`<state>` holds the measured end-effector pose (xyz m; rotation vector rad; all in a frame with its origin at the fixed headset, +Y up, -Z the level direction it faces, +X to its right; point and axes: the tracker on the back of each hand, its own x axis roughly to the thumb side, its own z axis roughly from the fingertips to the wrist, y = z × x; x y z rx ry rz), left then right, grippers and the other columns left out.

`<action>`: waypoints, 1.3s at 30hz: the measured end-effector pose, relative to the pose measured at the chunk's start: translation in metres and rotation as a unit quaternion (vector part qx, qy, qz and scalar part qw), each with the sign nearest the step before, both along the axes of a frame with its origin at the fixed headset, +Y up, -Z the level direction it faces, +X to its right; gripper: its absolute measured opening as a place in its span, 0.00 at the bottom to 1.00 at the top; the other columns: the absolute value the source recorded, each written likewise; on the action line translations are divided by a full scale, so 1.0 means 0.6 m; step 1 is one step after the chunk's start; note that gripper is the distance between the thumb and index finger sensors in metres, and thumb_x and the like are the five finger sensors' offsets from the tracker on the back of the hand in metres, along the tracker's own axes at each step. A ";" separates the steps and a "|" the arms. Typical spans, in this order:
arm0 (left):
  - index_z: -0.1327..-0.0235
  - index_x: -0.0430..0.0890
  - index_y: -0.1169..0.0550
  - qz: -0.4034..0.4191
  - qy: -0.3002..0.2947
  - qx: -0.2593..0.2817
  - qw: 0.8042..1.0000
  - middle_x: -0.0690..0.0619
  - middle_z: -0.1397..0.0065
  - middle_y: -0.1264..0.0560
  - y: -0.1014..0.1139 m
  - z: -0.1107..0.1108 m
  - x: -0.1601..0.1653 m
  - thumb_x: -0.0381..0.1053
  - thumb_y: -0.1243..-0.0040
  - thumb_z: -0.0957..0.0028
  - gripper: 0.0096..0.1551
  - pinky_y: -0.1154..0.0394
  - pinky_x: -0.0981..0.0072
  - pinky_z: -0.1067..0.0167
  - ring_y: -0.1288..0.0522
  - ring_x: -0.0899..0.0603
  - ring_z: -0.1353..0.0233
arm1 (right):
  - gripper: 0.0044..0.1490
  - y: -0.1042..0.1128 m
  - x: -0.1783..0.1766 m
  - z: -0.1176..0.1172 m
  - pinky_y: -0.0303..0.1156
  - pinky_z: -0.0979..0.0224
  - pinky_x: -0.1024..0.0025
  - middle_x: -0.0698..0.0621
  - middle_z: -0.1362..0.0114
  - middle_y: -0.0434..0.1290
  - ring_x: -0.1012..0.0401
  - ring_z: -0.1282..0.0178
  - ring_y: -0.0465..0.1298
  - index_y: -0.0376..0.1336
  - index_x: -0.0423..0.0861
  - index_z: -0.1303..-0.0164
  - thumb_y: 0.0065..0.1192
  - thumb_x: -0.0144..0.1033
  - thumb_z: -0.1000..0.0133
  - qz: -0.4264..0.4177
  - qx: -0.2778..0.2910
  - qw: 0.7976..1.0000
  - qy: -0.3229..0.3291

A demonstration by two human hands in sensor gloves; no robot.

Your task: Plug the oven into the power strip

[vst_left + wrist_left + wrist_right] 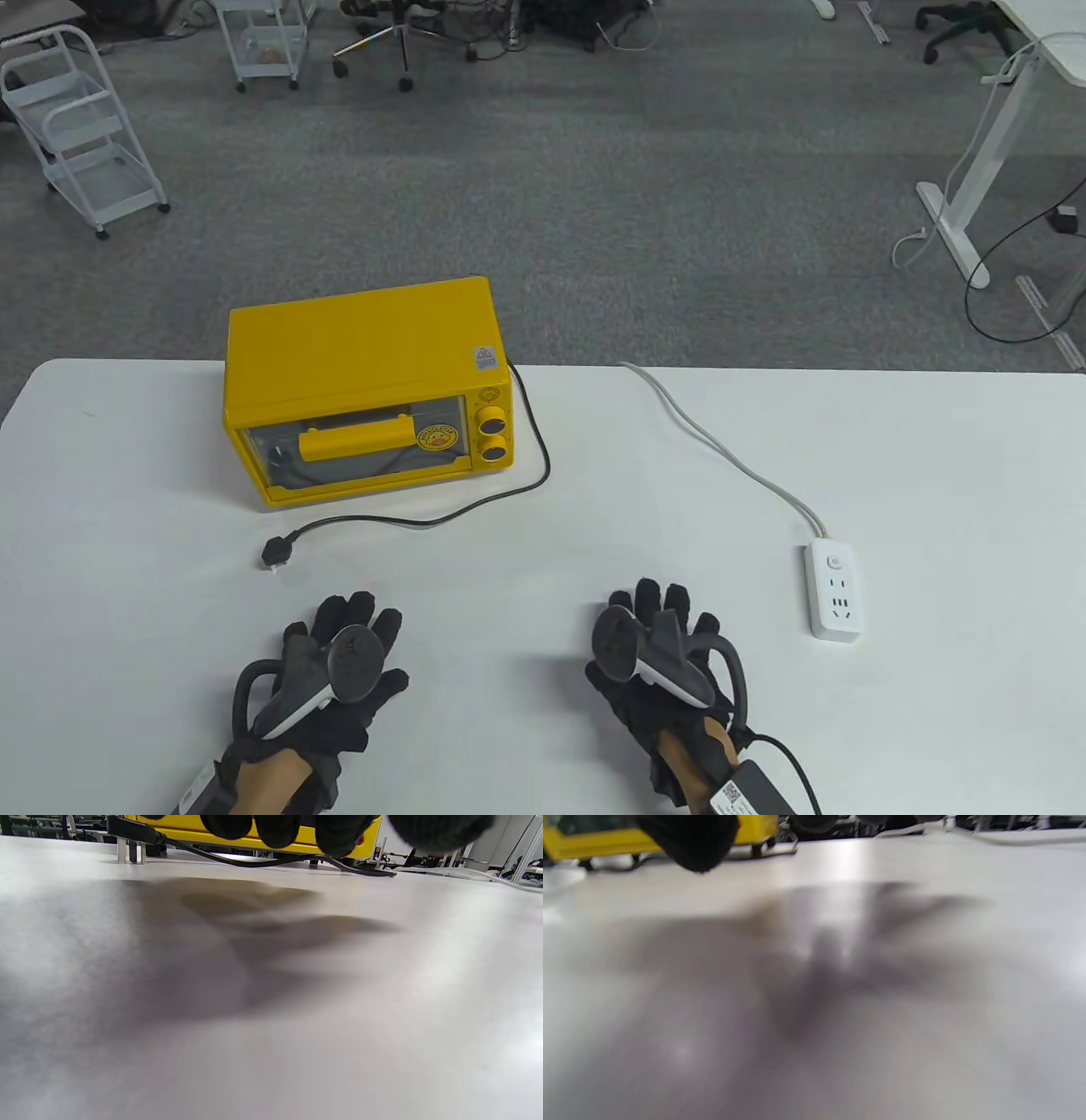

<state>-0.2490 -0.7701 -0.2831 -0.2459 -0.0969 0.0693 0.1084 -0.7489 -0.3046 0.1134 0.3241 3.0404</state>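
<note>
Plug [277, 550] lay loose on the table [127, 509], just in front of the oven [365, 390] near its left corner, prongs unseated & nothing touching it; in the left wrist view it stood w/ prongs down on the table surface [130, 840]. Cord [475, 501] ran from the oven's right side, looped fwd and back left to the plug. Strip [835, 592] sat well apart on the right side of the table, its own white lead [721, 441] trailing off the far edge, sockets bare w/ nothing inserted. Left hand [327, 671] rested palm-down at the near edge, fingers spread apart, gripping nothing; the plug was near, just beyond its fingertips. Right hand [657, 658] also lay flat, fingers apart, empty, w/ the strip near on its right. So by my read the task hadn't really begun: no grasp made, no plug moved. Left to do, as I judged it: pick up the plug, carry it across to the strip w/ enough cord slack, line prongs w/ a socket, push home, prob. bracing the strip w/ the other hand.
</note>
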 end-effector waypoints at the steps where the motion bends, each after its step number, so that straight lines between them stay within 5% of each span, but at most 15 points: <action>1: 0.17 0.63 0.39 0.001 0.000 0.000 1.000 0.54 0.06 0.50 0.001 0.001 -0.002 0.69 0.51 0.55 0.47 0.49 0.29 0.21 0.50 0.35 0.09 | 0.54 0.005 0.013 -0.008 0.46 0.25 0.19 0.32 0.13 0.41 0.28 0.14 0.43 0.42 0.43 0.15 0.55 0.57 0.46 -0.008 0.010 1.000 -0.016; 10: 0.17 0.62 0.39 -0.001 -0.001 0.004 1.000 0.54 0.06 0.49 0.007 0.003 -0.006 0.69 0.51 0.55 0.46 0.48 0.29 0.21 0.49 0.35 0.09 | 0.51 0.032 0.191 -0.100 0.46 0.25 0.20 0.32 0.12 0.43 0.27 0.14 0.43 0.47 0.43 0.15 0.55 0.54 0.45 0.032 0.024 0.984 -0.172; 19: 0.17 0.63 0.39 -0.010 0.002 -0.011 1.000 0.55 0.06 0.48 0.002 0.000 -0.007 0.68 0.51 0.54 0.45 0.47 0.30 0.21 0.48 0.36 0.09 | 0.50 0.014 0.285 -0.159 0.57 0.24 0.27 0.32 0.13 0.46 0.29 0.15 0.55 0.46 0.44 0.16 0.55 0.53 0.45 0.144 -0.017 0.965 -0.220; 23: 0.17 0.62 0.39 -0.003 0.013 -0.027 1.000 0.55 0.06 0.48 -0.004 -0.004 -0.017 0.68 0.51 0.53 0.45 0.47 0.30 0.21 0.48 0.36 0.09 | 0.45 -0.012 0.303 -0.170 0.66 0.26 0.32 0.33 0.14 0.51 0.31 0.18 0.65 0.48 0.50 0.17 0.56 0.50 0.45 0.147 -0.037 0.960 -0.235; 26: 0.17 0.62 0.38 -0.003 0.015 -0.034 0.999 0.55 0.06 0.48 -0.006 -0.006 -0.021 0.68 0.51 0.53 0.45 0.47 0.30 0.21 0.48 0.36 0.09 | 0.40 -0.014 0.304 -0.170 0.73 0.30 0.43 0.34 0.16 0.59 0.42 0.25 0.75 0.57 0.53 0.20 0.59 0.46 0.45 0.154 0.025 0.960 -0.233; 39: 0.17 0.63 0.39 -0.004 -0.016 -0.039 0.999 0.55 0.06 0.48 -0.001 0.002 -0.001 0.68 0.51 0.53 0.44 0.47 0.30 0.21 0.48 0.36 0.09 | 0.32 0.005 0.193 -0.113 0.80 0.43 0.55 0.43 0.21 0.69 0.51 0.47 0.87 0.70 0.50 0.36 0.59 0.53 0.46 0.172 0.045 0.975 -0.131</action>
